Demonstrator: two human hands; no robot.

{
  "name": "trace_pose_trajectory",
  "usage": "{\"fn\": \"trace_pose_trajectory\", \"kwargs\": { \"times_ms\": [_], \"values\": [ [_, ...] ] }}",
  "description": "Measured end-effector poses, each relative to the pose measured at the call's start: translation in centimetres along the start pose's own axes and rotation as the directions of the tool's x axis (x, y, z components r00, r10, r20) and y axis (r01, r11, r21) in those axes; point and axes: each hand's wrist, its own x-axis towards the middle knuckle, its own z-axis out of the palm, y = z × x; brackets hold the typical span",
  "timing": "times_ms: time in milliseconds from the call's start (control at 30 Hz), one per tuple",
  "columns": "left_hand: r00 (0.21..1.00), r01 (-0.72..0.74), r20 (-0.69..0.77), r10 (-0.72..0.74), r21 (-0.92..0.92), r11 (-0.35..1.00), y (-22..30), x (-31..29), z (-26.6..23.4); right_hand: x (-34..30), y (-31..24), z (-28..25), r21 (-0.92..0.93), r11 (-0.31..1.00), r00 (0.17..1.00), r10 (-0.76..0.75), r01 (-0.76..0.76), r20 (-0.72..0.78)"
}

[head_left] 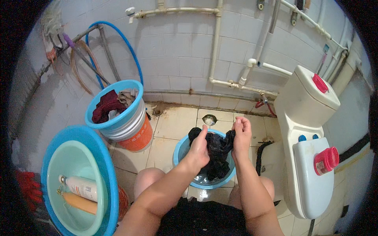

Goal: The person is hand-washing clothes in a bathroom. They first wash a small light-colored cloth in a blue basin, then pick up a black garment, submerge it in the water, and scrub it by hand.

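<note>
A wet-looking black cloth (217, 151) hangs bunched between my two hands, over a small light-blue basin (180, 151) on the floor. My left hand (200, 148) is closed on its left side, thumb up, with the fingers partly hidden behind the fabric. On the other side my right hand (241, 135) grips the cloth's upper right edge, its fingers curled. The lower part of the cloth droops into the basin, where a little water (202, 180) glints near the front rim.
To the left, a blue basin of clothes (108, 105) tops a white-and-orange bucket (136, 137). Nearer, a pale green basin (75, 151) holds a bottle (84, 188) and a wooden board (80, 202). At right stands a toilet (291, 129) with a red jar (326, 161) on its lid. A floor drain (209, 119) lies beyond the basin.
</note>
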Motion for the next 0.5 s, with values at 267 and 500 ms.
{"fn": "trace_pose_trajectory", "kwargs": {
  "times_ms": [267,500],
  "values": [
    [0.989,-0.006,-0.135,0.054,0.336,0.942,-1.8,1.8,-3.0,-7.6,-1.4,3.2,-0.492,0.588,0.749,-0.345,0.642,0.565],
    [0.876,-0.189,-0.244,0.415,0.619,0.762,-4.0,0.1,0.5,-6.1,-0.5,2.5,-0.596,0.601,0.843,-0.314,0.532,0.436]
  ]
}}
